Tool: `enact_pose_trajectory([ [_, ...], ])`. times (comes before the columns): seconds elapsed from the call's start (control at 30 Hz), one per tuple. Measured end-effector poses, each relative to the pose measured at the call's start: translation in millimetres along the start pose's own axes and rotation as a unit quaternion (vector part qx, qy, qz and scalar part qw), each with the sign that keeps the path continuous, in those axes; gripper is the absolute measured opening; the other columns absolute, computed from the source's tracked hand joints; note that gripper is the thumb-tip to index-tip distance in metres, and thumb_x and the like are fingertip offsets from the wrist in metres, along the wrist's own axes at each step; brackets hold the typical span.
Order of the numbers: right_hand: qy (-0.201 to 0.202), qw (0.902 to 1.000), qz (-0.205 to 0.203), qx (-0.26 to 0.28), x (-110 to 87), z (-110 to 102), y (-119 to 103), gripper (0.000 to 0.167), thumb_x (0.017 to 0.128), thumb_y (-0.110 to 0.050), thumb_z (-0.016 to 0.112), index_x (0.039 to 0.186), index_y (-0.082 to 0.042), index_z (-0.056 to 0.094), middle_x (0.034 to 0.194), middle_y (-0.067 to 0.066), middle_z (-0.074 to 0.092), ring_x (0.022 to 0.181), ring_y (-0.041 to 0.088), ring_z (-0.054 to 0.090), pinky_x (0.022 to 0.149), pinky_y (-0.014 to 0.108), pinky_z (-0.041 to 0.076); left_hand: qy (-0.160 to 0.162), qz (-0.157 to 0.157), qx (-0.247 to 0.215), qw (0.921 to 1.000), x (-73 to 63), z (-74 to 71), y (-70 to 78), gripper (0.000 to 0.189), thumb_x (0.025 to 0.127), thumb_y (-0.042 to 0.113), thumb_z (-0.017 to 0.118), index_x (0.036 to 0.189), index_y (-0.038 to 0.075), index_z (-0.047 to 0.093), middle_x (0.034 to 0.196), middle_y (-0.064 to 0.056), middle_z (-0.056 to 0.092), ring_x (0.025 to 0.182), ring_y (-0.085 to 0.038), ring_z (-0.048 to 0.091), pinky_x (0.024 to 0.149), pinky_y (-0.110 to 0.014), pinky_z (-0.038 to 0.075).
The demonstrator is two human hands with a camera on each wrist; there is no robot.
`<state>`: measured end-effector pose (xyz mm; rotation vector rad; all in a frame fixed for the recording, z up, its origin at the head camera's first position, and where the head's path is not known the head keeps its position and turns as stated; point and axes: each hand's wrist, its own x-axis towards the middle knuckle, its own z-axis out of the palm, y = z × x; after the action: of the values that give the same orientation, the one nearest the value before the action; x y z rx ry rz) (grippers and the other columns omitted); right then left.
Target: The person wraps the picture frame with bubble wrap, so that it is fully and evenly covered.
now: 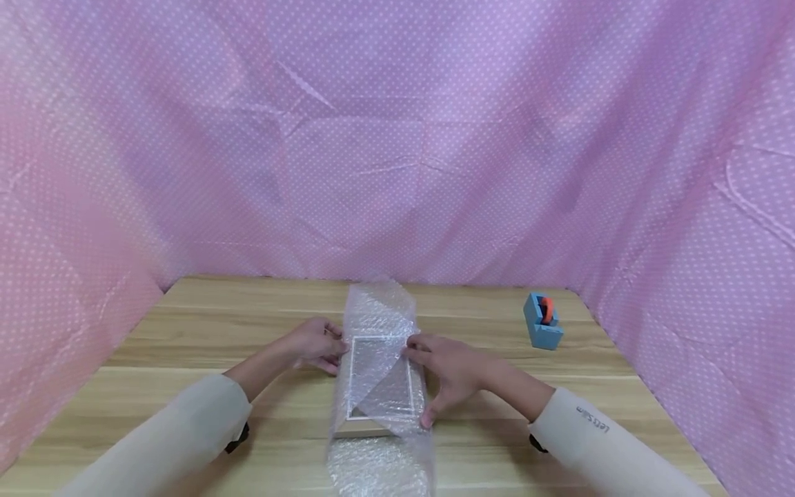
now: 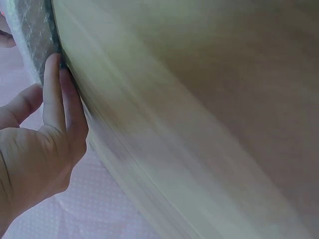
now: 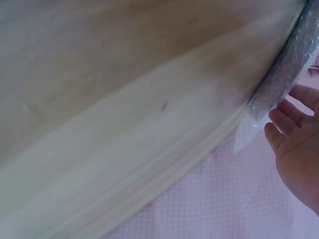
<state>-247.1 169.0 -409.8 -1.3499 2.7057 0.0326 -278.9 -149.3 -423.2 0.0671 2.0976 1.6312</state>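
Picture frame (image 1: 380, 399) lies on the table (image 1: 282, 421), bubble wrap (image 1: 379, 310) over much of its face and running past its near and far ends. The upper layer sits slantwise, so springy film could slide back and leave the frame's near left corner poorly covered if pressure eases. At the frame's left edge the left hand (image 1: 319, 347) touches with fairly straight fingers; the right hand (image 1: 452, 369), loosely spread, touches the wrap along its right edge. A tape dispenser (image 1: 545, 337) stands right of the frame, well apart.
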Motion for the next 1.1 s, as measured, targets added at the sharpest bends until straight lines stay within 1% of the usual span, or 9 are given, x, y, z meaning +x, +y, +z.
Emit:
enact_pose_trajectory([
  [0.17, 0.008, 0.9998, 0.006, 0.016, -5.4, -4.8, 8.1, 0.121, 0.07, -0.088, 0.065, 0.159, -0.01, 0.038, 0.159, 0.016, 0.036, 0.142, 0.032, 0.041, 0.113, 0.047, 0.04, -0.004, 0.002, 0.003, 1.0, 8.7, 8.0, 4.9, 0.045, 0.093, -0.005, 0.068, 0.13, -0.012, 0.042, 0.099, -0.023, 0.061, 0.075, -0.028, 0.063, 0.069, -0.039, 0.062],
  [0.3, 0.026, 0.9994, 0.013, 0.019, -7.7, -4.7, 10.0, 0.098, 0.084, -0.079, 0.06, 0.151, -0.008, 0.049, 0.15, 0.015, 0.045, 0.135, 0.029, 0.047, 0.11, 0.045, 0.044, -0.014, 0.004, 0.001, 0.9999, 17.7, 14.7, 6.9, 0.05, 0.093, -0.005, 0.068, 0.135, -0.012, 0.041, 0.102, -0.023, 0.062, 0.075, -0.028, 0.065, 0.068, -0.038, 0.062],
  [0.37, 0.035, 0.9992, 0.017, 0.012, -8.4, -3.8, 10.5, 0.089, 0.089, -0.075, 0.058, 0.146, -0.008, 0.054, 0.145, 0.014, 0.05, 0.132, 0.028, 0.049, 0.108, 0.044, 0.046, -0.021, 0.007, -0.001, 0.9998, 21.7, 18.4, 7.8, 0.05, 0.093, -0.005, 0.068, 0.135, -0.012, 0.041, 0.102, -0.024, 0.063, 0.075, -0.028, 0.066, 0.068, -0.038, 0.062],
  [0.5, 0.047, 0.9985, 0.027, 0.002, -10.5, -3.9, 11.1, 0.082, 0.088, -0.072, 0.063, 0.138, -0.007, 0.059, 0.139, 0.012, 0.055, 0.127, 0.026, 0.052, 0.106, 0.043, 0.047, -0.041, 0.009, -0.007, 0.9991, 28.7, 22.4, 11.4, 0.053, 0.092, -0.005, 0.069, 0.135, -0.012, 0.039, 0.101, -0.025, 0.064, 0.078, -0.029, 0.067, 0.071, -0.04, 0.062],
  [0.6, 0.054, 0.9982, 0.025, -0.002, -12.1, -4.4, 11.8, 0.084, 0.087, -0.072, 0.065, 0.141, -0.008, 0.056, 0.134, 0.01, 0.057, 0.12, 0.024, 0.054, 0.102, 0.042, 0.049, -0.056, 0.014, -0.005, 0.9984, 34.7, 17.5, 16.2, 0.057, 0.089, -0.006, 0.071, 0.136, -0.015, 0.039, 0.104, -0.023, 0.064, 0.083, -0.028, 0.068, 0.077, -0.041, 0.062],
  [0.7, 0.054, 0.9984, 0.018, -0.006, -12.4, -4.2, 12.6, 0.084, 0.088, -0.072, 0.063, 0.146, -0.013, 0.055, 0.131, 0.008, 0.057, 0.113, 0.02, 0.054, 0.097, 0.04, 0.05, -0.072, 0.018, -0.001, 0.9973, 44.1, 5.8, 18.6, 0.056, 0.087, -0.009, 0.069, 0.136, -0.014, 0.042, 0.109, -0.021, 0.062, 0.089, -0.025, 0.066, 0.083, -0.041, 0.061],
  [0.8, 0.051, 0.9986, 0.014, -0.011, -12.0, -4.3, 12.6, 0.081, 0.089, -0.073, 0.061, 0.147, -0.017, 0.056, 0.129, 0.007, 0.056, 0.108, 0.018, 0.052, 0.092, 0.039, 0.05, -0.084, 0.029, 0.012, 0.996, 55.8, -6.2, 18.2, 0.053, 0.089, -0.009, 0.065, 0.138, -0.014, 0.044, 0.116, -0.02, 0.061, 0.093, -0.024, 0.065, 0.085, -0.04, 0.06],
  [0.93, 0.046, 0.9987, 0.017, -0.015, -11.4, -4.8, 12.3, 0.081, 0.089, -0.074, 0.059, 0.146, -0.017, 0.057, 0.129, 0.007, 0.056, 0.108, 0.018, 0.051, 0.091, 0.038, 0.05, -0.071, 0.04, 0.005, 0.9966, 70.0, -14.6, 18.5, 0.052, 0.095, -0.007, 0.062, 0.143, -0.014, 0.044, 0.122, -0.023, 0.063, 0.096, -0.024, 0.067, 0.087, -0.04, 0.059],
  [1.1, 0.046, 0.9986, 0.015, -0.023, -13.6, -4.3, 12.9, 0.082, 0.089, -0.075, 0.058, 0.145, -0.015, 0.058, 0.129, 0.007, 0.057, 0.109, 0.019, 0.053, 0.094, 0.039, 0.05, -0.059, 0.037, -0.02, 0.9973, 83.0, -8.8, 23.2, 0.045, 0.096, -0.008, 0.062, 0.138, -0.015, 0.05, 0.116, -0.022, 0.068, 0.093, -0.023, 0.069, 0.09, -0.04, 0.058],
])
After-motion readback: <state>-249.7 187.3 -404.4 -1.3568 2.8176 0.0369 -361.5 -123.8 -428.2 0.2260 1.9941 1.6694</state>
